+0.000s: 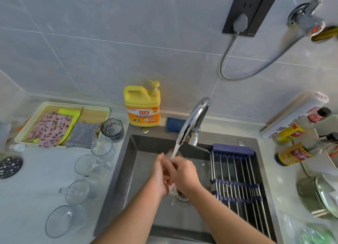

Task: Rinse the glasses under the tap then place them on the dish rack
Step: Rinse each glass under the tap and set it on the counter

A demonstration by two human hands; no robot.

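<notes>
Over the grey sink [135,170], both of my hands hold a clear glass [178,154] under the running tap [193,121]. My left hand [161,176] wraps it from the left and my right hand [182,172] covers it from the right, so most of the glass is hidden. Water streams from the spout onto its rim. Several clear glasses stand on the counter left of the sink, among them a stemmed one [103,149], a mug-shaped one [77,191] and a wide one [65,221]. A dark tinted glass [112,128] stands behind them. The steel roll-up dish rack [237,181] lies across the sink's right half with nothing on it.
A yellow detergent bottle [142,104] and a blue sponge [174,124] sit behind the sink. A tray of cloths [60,124] lies at the back left. Sauce bottles [292,154], a roll box [294,115] and pot lids [323,194] crowd the right counter.
</notes>
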